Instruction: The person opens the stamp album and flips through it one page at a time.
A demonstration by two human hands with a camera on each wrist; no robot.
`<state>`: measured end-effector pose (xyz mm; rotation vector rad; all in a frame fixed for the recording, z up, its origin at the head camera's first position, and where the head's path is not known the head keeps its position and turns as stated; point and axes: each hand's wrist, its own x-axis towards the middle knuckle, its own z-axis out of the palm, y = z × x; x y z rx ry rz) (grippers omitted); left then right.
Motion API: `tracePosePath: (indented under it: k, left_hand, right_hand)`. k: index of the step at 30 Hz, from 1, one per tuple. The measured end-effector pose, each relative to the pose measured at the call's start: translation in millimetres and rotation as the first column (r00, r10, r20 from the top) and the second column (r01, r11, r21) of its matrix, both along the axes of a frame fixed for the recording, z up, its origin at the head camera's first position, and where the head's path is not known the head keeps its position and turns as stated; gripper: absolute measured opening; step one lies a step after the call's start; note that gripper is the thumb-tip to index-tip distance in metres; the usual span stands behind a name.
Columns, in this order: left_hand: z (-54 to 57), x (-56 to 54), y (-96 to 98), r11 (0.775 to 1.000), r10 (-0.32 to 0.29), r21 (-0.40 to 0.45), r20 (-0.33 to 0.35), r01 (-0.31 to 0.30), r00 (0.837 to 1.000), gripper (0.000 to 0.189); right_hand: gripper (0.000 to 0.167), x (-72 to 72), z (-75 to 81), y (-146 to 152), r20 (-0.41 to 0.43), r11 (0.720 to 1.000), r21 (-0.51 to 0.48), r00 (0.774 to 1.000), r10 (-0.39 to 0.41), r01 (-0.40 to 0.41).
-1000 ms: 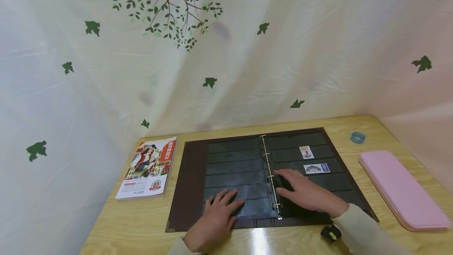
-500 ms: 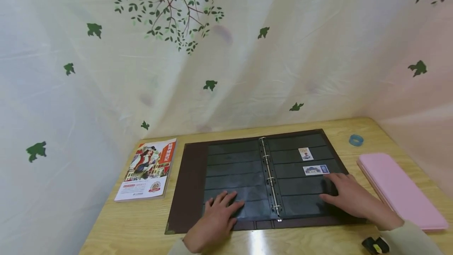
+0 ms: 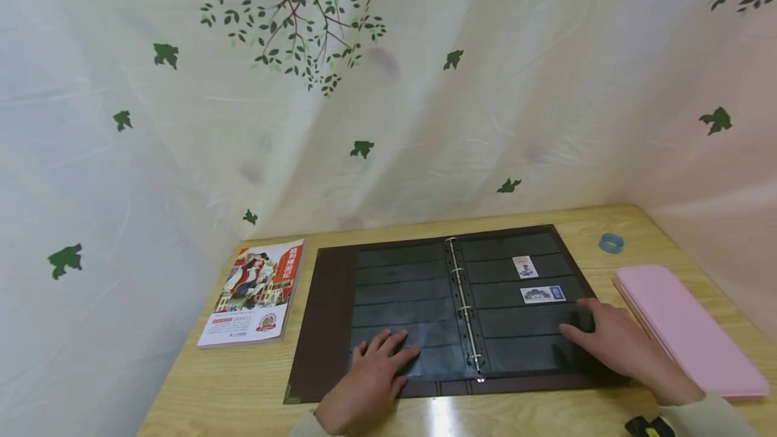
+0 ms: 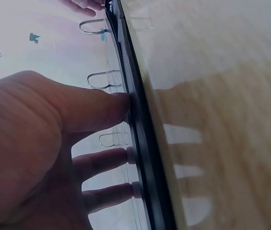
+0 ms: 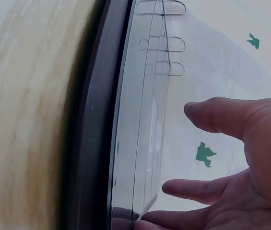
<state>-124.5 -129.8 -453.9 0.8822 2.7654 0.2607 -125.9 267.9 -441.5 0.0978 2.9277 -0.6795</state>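
Observation:
A stamp album (image 3: 330, 329) lies spread on the table, dark strip pockets on both pages and metal rings (image 3: 465, 309) between them. Two stamps sit on the right page: an upright one (image 3: 525, 267) and a wide one (image 3: 543, 295). My left hand (image 3: 371, 376) rests with spread fingers on the lower left page; in the left wrist view its fingertips (image 4: 130, 155) press the surface. Over the right page's outer edge is my right hand (image 3: 619, 342), thumb apart from the fingers. The right wrist view shows a lower fingertip (image 5: 147, 224) at a slightly raised sheet edge (image 5: 148, 206).
A picture-covered book (image 3: 251, 292) lies left of the album. To the right are a pink case (image 3: 688, 329) and a blue tape roll (image 3: 611, 243). A patterned white curtain (image 3: 413, 120) hangs behind the wooden table (image 3: 212, 390).
My right hand has moved right, from beside the rings across the right page to its outer edge. My left hand has stayed on the left page.

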Motion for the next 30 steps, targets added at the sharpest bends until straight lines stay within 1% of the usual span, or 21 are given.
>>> tracePosePath:
  k: [4,8,12,14,17,21,27,30]
  left_hand:
    - [-0.3,-0.1,-0.5,1.000,0.002,-0.010,0.018,-0.002,1.000,0.047]
    - [-1.8,-0.4,-1.8,1.000,0.003,-0.003,0.033,-0.003,0.999,0.047]
    - [-3.0,-1.0,-2.7,1.000,0.008,-0.001,0.041,-0.008,0.999,0.047]
    - [-3.5,-1.4,-2.7,1.000,0.007,-0.003,0.041,-0.007,0.999,0.047]
    - [-4.6,-1.5,-2.4,1.000,0.008,-0.005,0.042,-0.008,0.999,0.047]
    - [-6.1,-1.4,-2.1,1.000,0.007,-0.003,0.041,-0.006,0.999,0.047]
    - [-7.1,-1.3,-2.5,1.000,0.002,0.000,0.031,-0.002,1.000,0.047]
    - [-7.1,-1.4,-1.9,1.000,0.000,0.000,0.032,0.000,0.999,0.047]
  right_hand:
    - [0.080,-1.3,-2.7,0.2,0.007,1.000,0.010,1.000,-0.010,0.010]
    - [0.077,-2.1,-5.2,2.0,-0.021,1.000,0.006,1.000,-0.001,0.001]
    - [0.077,-5.5,-8.2,5.9,-0.047,1.000,-0.006,0.999,0.008,-0.008]
    - [0.078,-7.6,-9.7,8.1,-0.058,1.000,-0.003,0.998,0.000,0.000]
    - [0.077,-9.4,-12.8,11.7,-0.098,1.000,-0.008,0.995,0.002,-0.002]
    - [0.074,-8.9,-14.5,15.5,-0.157,0.998,-0.053,0.987,0.009,-0.017]
    - [0.068,-4.2,-7.5,20.4,-0.228,0.989,-0.135,0.973,0.023,-0.055]
    - [0.064,-0.1,-4.3,22.9,-0.286,0.985,-0.154,0.957,0.036,-0.083]
